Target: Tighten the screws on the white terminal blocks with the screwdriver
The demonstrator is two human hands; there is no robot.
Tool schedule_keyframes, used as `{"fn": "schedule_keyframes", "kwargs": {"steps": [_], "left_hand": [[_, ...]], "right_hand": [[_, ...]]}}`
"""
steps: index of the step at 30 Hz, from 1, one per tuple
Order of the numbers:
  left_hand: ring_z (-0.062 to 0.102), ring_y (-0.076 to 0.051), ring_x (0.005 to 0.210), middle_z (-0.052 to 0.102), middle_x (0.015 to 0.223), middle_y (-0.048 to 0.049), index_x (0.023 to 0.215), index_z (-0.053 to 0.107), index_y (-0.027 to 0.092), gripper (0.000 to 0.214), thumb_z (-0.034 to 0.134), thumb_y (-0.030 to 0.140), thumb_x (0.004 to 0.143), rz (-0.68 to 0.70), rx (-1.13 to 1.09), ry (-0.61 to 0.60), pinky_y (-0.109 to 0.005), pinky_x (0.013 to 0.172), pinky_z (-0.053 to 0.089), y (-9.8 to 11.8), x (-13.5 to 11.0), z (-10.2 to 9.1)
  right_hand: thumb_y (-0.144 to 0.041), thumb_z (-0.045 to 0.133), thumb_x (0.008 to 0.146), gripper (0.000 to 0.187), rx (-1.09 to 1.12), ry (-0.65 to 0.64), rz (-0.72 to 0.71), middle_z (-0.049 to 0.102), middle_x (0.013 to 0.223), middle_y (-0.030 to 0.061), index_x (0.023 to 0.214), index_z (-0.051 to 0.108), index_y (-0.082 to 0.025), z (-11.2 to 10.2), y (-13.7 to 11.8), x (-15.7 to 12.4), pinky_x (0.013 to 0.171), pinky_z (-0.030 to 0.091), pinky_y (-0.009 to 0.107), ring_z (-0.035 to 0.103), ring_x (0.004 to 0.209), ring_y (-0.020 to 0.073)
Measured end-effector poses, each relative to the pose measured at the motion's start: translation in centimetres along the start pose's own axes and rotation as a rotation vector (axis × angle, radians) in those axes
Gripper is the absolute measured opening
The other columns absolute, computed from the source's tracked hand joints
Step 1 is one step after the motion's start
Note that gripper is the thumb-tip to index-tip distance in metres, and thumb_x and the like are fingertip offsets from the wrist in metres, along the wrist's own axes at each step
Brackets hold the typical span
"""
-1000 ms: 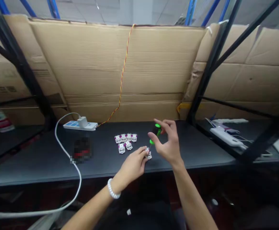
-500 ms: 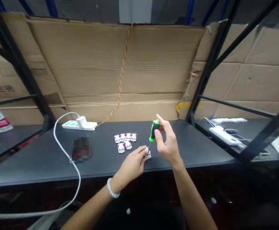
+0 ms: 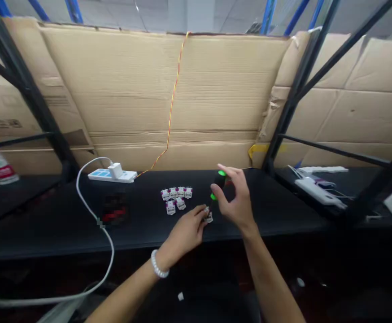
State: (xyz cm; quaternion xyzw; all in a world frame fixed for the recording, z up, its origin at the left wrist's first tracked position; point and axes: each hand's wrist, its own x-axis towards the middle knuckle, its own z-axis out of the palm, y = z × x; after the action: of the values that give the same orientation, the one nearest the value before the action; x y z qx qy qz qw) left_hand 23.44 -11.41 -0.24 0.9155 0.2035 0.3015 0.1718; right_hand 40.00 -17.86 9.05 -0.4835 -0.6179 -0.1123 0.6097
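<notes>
My right hand (image 3: 234, 197) is closed around the black and green handle of a screwdriver (image 3: 219, 180), its shaft pointing down. The screwdriver's tip meets a small white part (image 3: 209, 217) on the dark tabletop; the exact contact point is too small to make out. Fingers of my left hand (image 3: 189, 228) pinch that white part from the left and partly cover it. Left of my hands, several similar white and purple parts (image 3: 171, 207) lie in two loose rows.
A white power strip (image 3: 125, 176) with a plugged-in charger sits at the back left; its white cable (image 3: 110, 242) loops over the table edge. A blurred dark and red object (image 3: 114, 211) lies nearby. Cardboard (image 3: 132, 89) walls the back, and black metal posts (image 3: 285, 112) flank both sides.
My right hand's fingers have shifted slightly around the screwdriver handle, which looks turned a little. My left hand stays on the white part. The picture's background is brighter.
</notes>
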Motion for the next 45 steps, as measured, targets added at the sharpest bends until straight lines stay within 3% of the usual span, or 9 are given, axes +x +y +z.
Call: {"fn": "schedule_keyframes", "kwargs": {"steps": [6,11,15,17,21,26,31,37,45], "left_hand": [[0.068,-0.03,0.133,0.065,0.149,-0.0139,0.134,0.067,0.019,0.033,0.054,0.013,0.104,-0.012,0.011,-0.001,-0.048,0.116,0.057,0.1,0.01,-0.06],[0.071,-0.029,0.126,0.068,0.144,-0.0125,0.129,0.069,0.021,0.031,0.054,0.013,0.104,0.006,0.006,0.008,-0.046,0.111,0.061,0.17,0.01,-0.12],[0.07,-0.029,0.129,0.066,0.146,-0.0125,0.132,0.067,0.021,0.032,0.054,0.013,0.104,0.001,0.0,0.014,-0.046,0.113,0.059,0.11,0.01,-0.09],[0.07,-0.029,0.129,0.067,0.145,-0.012,0.131,0.066,0.021,0.031,0.054,0.013,0.104,0.005,-0.011,0.014,-0.045,0.113,0.059,0.08,0.02,-0.07],[0.069,-0.029,0.128,0.067,0.145,-0.0119,0.129,0.067,0.021,0.029,0.054,0.013,0.104,0.0,-0.023,0.011,-0.045,0.113,0.059,0.04,0.02,-0.01],[0.069,-0.029,0.131,0.066,0.146,-0.0124,0.131,0.066,0.021,0.03,0.054,0.014,0.104,-0.011,-0.019,0.008,-0.046,0.115,0.057,0.06,0.02,-0.04],[0.069,-0.029,0.13,0.066,0.146,-0.0126,0.129,0.067,0.02,0.03,0.055,0.012,0.104,-0.003,-0.017,0.002,-0.046,0.115,0.057,0.16,0.05,-0.12],[0.068,-0.029,0.131,0.067,0.145,-0.0133,0.131,0.067,0.019,0.031,0.056,0.011,0.103,-0.009,-0.011,0.001,-0.046,0.115,0.057,0.22,0.07,-0.16],[0.069,-0.029,0.13,0.066,0.145,-0.0118,0.129,0.067,0.021,0.03,0.055,0.011,0.103,-0.005,-0.029,0.006,-0.045,0.115,0.058,0.06,0.05,-0.05]], "right_hand": [[-0.026,0.049,0.107,0.048,0.077,-0.053,0.02,0.069,0.13,0.011,0.154,0.055,-0.028,-0.04,0.07,0.02,0.099,0.059,0.046,0.069,0.114,0.0268],[-0.032,0.068,0.098,0.043,-0.049,0.042,-0.009,0.066,0.122,0.0122,0.141,0.068,-0.025,-0.1,-0.06,0.08,0.09,0.061,0.045,0.067,0.108,0.0278],[-0.026,0.049,0.107,0.046,0.042,-0.032,-0.005,0.068,0.128,0.0121,0.153,0.058,-0.027,-0.16,0.07,0.11,0.101,0.059,0.047,0.068,0.114,0.026],[-0.027,0.05,0.107,0.046,0.063,-0.038,-0.01,0.068,0.132,0.0126,0.153,0.057,-0.026,-0.16,0.13,0.1,0.104,0.057,0.048,0.067,0.12,0.0271],[-0.032,0.069,0.098,0.045,-0.045,0.034,0.002,0.066,0.118,0.0111,0.142,0.067,-0.026,-0.11,0.06,0.09,0.086,0.061,0.043,0.066,0.102,0.0263],[-0.027,0.049,0.106,0.049,0.036,-0.047,0.001,0.068,0.127,0.0117,0.155,0.055,-0.026,-0.19,-0.03,0.1,0.1,0.058,0.046,0.067,0.113,0.0268],[-0.03,0.069,0.098,0.047,-0.041,0.004,-0.029,0.065,0.118,0.0107,0.145,0.065,-0.026,-0.25,-0.23,0.08,0.084,0.061,0.04,0.065,0.104,0.0263],[-0.021,0.056,0.103,0.051,0.001,-0.048,-0.051,0.067,0.123,0.0106,0.154,0.056,-0.026,-0.36,-0.22,0.05,0.092,0.059,0.044,0.066,0.106,0.0254],[-0.025,0.067,0.098,0.044,-0.045,-0.007,-0.018,0.065,0.109,0.0067,0.142,0.066,-0.027,-0.41,-0.31,0.15,0.078,0.058,0.039,0.063,0.087,0.0214]]}}
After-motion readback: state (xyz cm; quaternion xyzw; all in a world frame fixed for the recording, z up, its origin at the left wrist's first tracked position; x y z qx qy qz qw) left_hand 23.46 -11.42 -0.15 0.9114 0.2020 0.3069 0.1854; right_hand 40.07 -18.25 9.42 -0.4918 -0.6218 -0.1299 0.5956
